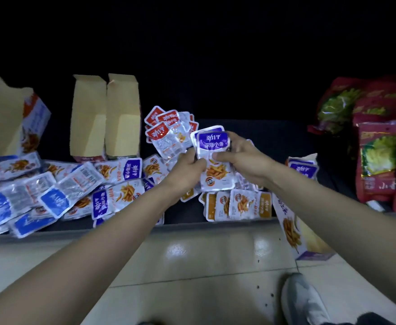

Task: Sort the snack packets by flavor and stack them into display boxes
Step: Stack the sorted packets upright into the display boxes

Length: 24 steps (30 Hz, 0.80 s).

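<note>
Purple packet point(212, 158): held upright over the pile, label toward me, probably so I can read the flavor before boxing it.
Left hand point(187, 166): pinches its left edge.
Right hand point(241, 156): curled round its right edge, thumb on the front.
Red packets point(166, 130): fanned just behind; I cannot tell whether my left hand holds them too.
Blue packets point(28, 198): heaped at left.
Orange packets point(239, 205): grouped below my hands.
Boxes point(105, 118): open, upright at rear, likely awaiting stacks.
Ledge point(183, 215): dark.
Floor point(204, 254): pale tile, below the ledge.
Room: black beyond.
</note>
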Available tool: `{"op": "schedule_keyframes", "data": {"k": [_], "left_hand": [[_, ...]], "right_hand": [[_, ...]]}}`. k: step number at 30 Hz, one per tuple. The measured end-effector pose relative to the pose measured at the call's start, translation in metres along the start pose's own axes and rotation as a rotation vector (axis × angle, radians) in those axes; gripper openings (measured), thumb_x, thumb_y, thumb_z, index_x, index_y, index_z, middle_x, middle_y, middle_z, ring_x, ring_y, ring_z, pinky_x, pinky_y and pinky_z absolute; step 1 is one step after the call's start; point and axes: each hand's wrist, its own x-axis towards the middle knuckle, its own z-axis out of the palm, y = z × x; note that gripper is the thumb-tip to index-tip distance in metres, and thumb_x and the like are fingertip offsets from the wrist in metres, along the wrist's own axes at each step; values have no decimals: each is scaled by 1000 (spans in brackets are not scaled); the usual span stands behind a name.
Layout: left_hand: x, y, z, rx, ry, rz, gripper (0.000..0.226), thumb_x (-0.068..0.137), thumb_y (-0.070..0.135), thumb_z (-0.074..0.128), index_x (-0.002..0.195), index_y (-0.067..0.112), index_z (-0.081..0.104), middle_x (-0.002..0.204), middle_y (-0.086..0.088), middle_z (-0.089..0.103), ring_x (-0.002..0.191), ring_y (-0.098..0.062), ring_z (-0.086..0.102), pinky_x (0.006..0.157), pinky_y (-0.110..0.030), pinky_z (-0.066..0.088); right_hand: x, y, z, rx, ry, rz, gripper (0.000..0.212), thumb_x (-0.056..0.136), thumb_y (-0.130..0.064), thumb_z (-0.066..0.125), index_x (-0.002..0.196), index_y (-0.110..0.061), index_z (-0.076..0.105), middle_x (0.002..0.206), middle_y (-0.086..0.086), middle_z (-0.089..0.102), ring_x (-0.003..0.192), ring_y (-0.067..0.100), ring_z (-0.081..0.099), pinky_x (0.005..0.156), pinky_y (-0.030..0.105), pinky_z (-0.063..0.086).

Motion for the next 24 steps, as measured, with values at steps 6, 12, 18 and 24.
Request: {"op": "schedule_keyframes", "data": {"k": [6,12,18,24], "left_hand": [[7,39,35,38,-240,95,28,98,16,41,126,20,46,110,1,61,88,-5,58,75,-22,47],[7,59,81,97,-376,180,26,100,19,40,125,22,43,107,-4,59,90,-15,57,74,-29,46],[15,50,123,322,-356,147,58,97,30,49,149,19,25,139,-5,27,121,-23,46,104,-35,40],[10,29,166,326,-366,121,82,83,34,71,148,27,20,128,-2,31,135,-14,21,95,-20,26]], "right_hand": [[-42,-8,-52,85,165,33,54,93,-2,59,140,-15,35,127,15,60,114,28,63,94,40,54],[-81,-12,-93,87,288,59,53,96,-5,56,141,-17,32,130,13,56,110,22,63,89,36,54],[-105,12,-135,142,447,13,42,93,-3,58,129,-14,40,120,6,61,106,17,66,90,36,53],[-124,38,-151,113,474,-14,47,94,0,56,135,-10,35,121,5,59,103,11,62,79,21,56]]}}
